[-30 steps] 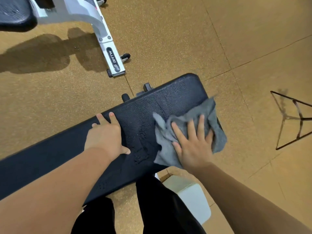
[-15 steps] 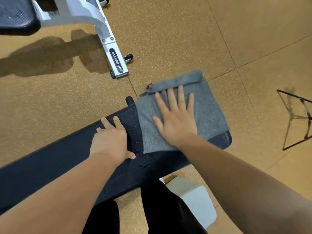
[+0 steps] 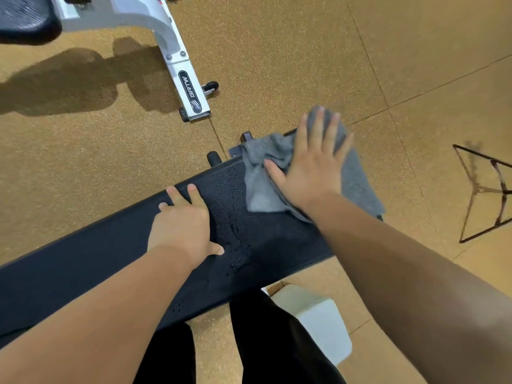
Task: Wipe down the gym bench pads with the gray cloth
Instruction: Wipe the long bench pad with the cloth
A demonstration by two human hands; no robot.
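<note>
A long black bench pad (image 3: 110, 261) runs from the lower left to the middle right of the head view. The gray cloth (image 3: 263, 189) lies bunched over the pad's far right end. My right hand (image 3: 310, 167) presses flat on the cloth, fingers spread and reaching past the pad's far corner. My left hand (image 3: 182, 225) rests palm down on the pad's far edge, left of the cloth, fingers curled over that edge. Wet droplets dot the pad between the two hands.
A white bench frame (image 3: 177, 62) with a small wheel and another dark pad (image 3: 25, 18) stand at the upper left on the tan floor. A white block (image 3: 318, 320) sits under the bench near my dark-trousered legs. A thin black wire stand (image 3: 482, 189) is at the right.
My right hand has swept the cloth from the pad's near right edge up across the end to the far right corner, bunching it. My left hand has stayed in place.
</note>
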